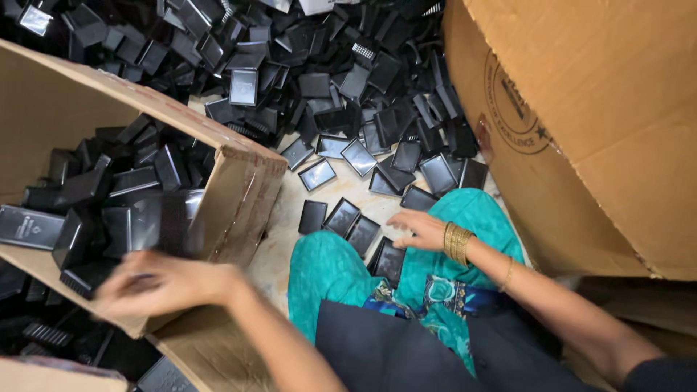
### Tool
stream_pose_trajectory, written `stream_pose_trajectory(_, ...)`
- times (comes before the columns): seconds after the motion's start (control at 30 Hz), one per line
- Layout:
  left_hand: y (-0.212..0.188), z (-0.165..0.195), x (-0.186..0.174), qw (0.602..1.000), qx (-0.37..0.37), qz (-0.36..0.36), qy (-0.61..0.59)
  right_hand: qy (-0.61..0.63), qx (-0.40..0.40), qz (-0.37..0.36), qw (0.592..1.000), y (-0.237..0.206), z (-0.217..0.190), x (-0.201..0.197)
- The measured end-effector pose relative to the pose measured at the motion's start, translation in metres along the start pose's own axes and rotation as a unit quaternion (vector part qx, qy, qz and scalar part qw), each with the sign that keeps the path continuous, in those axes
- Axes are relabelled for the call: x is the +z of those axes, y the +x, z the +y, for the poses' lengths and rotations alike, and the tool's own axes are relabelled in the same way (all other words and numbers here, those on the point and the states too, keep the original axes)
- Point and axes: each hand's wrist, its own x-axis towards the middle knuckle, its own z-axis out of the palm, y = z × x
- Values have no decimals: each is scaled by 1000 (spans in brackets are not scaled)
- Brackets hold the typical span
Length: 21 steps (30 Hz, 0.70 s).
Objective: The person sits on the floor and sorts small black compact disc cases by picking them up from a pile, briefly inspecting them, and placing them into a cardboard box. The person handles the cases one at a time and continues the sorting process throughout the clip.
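Observation:
My left hand point(163, 283) is motion-blurred over the near rim of an open cardboard box point(239, 192) on the left, which is filled with flat black plastic cases point(131, 225). A dark smear shows at its fingers, and I cannot tell if it grips a case. My right hand point(417, 229), with gold bangles on the wrist, rests palm down above my teal-clad knee point(465, 218). Its fingertips point left toward several black cases point(341, 216) lying on the floor, and nothing is clearly in its grip.
A large heap of black cases point(319, 65) covers the floor at the back. A tall cardboard box point(595, 123) stands close on the right. More cases lie beside the left box at the lower left point(43, 334). A patch of pale floor point(279, 239) shows between the box and my knee.

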Motion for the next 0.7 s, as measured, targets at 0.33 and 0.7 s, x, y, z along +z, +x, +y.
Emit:
stream_pose_trajectory(0.33,-91,105,5,942,-172,-237,-160,-232,121,223,939,111,84,-93)
stream_pose_trajectory(0.7,-269,13,-35,722,-557,-369,-179,-150,55,192,968,65,38,-43)
